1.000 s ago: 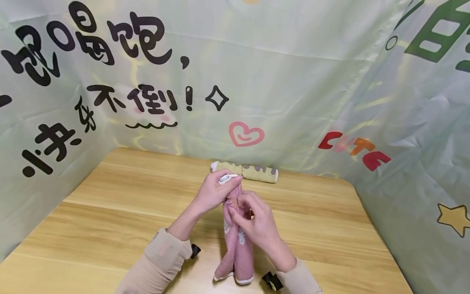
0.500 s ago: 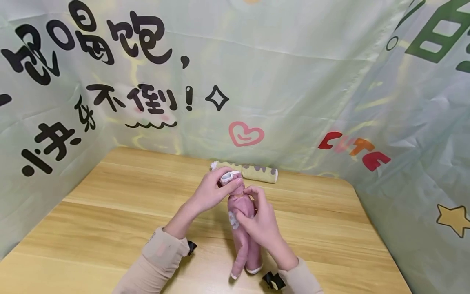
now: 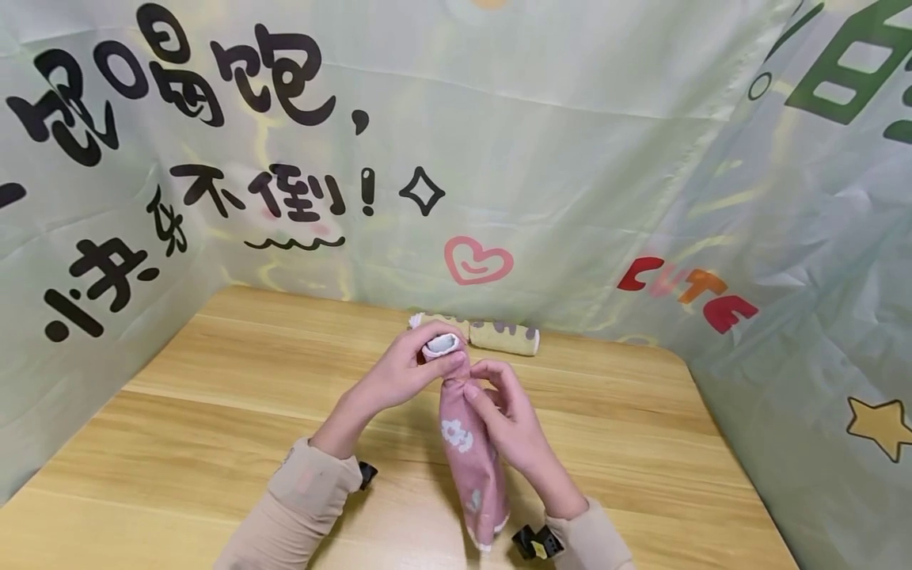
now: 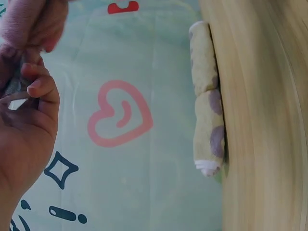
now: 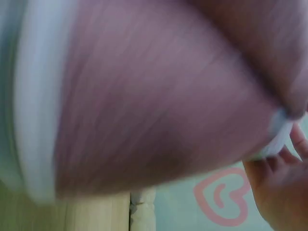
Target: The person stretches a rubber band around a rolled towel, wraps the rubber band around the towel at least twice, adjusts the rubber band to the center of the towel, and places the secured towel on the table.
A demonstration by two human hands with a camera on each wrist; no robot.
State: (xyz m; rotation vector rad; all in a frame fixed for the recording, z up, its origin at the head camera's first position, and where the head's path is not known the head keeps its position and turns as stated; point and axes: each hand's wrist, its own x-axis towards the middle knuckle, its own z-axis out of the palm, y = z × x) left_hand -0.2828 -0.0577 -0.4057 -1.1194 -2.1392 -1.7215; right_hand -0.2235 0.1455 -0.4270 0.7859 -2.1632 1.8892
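Note:
A pink towel (image 3: 473, 467) with white flowers and a white hem hangs lengthwise between my hands, gathered to a narrow waist near its top. My left hand (image 3: 399, 368) grips the bunched upper end, where a pale opening with a white rim (image 3: 442, 343) faces up. Just below, the thumb and fingers of my right hand (image 3: 509, 416) pinch the towel at the waist. In the right wrist view the blurred towel (image 5: 159, 110) fills most of the picture, with my left hand (image 5: 284, 187) at the lower right. Exactly what the fingertips hold at the waist is hidden.
Behind my hands, a rolled yellow towel (image 3: 504, 338) with purple patches, narrowed at its middle, lies along the back of the wooden table (image 3: 285, 380). A printed cloth backdrop (image 3: 570, 198) encloses the back and sides. Small black devices (image 3: 537, 542) sit at my wrists.
The pink towel has turned about its length, bringing a white flower to the front, and its two loose lower flaps now hang together. My right hand has shifted slightly up to the waist.

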